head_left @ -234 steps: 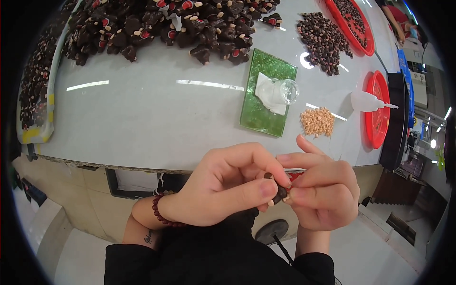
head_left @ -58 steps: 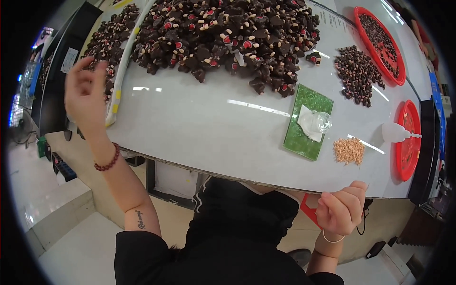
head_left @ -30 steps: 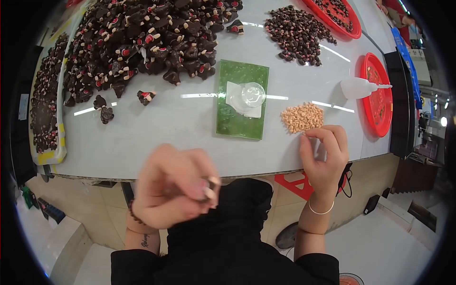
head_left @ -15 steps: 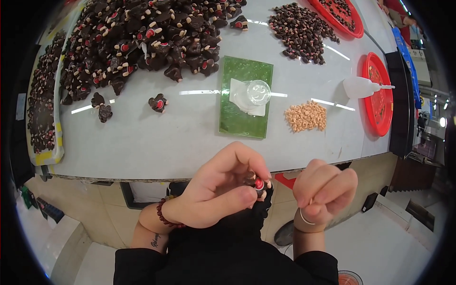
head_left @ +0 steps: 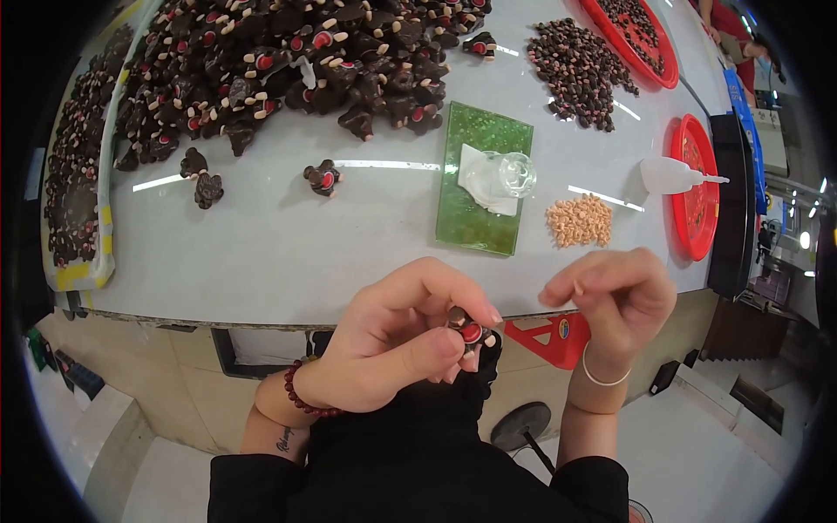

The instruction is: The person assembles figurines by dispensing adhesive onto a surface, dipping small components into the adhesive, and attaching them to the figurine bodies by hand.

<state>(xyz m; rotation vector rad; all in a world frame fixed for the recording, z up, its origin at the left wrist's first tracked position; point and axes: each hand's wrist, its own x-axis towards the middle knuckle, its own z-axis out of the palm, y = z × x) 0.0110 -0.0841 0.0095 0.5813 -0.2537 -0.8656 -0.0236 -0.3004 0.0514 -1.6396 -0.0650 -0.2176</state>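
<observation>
My left hand (head_left: 397, 336) is closed round a small dark brown figurine (head_left: 471, 334) with a red, white-rimmed middle and pale beige limb tips. Thumb and fingers grip it just off the table's near edge. To its right, my right hand (head_left: 623, 296) is raised with thumb and finger pinched, and a tiny beige piece (head_left: 578, 288) shows at the tips. Beyond it lies a heap of small beige pieces (head_left: 580, 220). A green board (head_left: 479, 228) bears a white folded cloth (head_left: 478, 185) and a clear round cup (head_left: 517, 174).
A large pile of similar figurines (head_left: 288, 61) covers the far left, beside a filled tray (head_left: 105, 253). One figurine (head_left: 323, 178) lies alone. Small dark pieces (head_left: 580, 74) are heaped far right, near red trays (head_left: 676, 77). A white squeeze bottle (head_left: 667, 176) lies right. A red stool (head_left: 558, 344) stands below.
My right hand has risen from below the table edge toward the beige heap, its fingers loosening from a tight curl. My left hand keeps hold of the figurine. The view has shifted slightly.
</observation>
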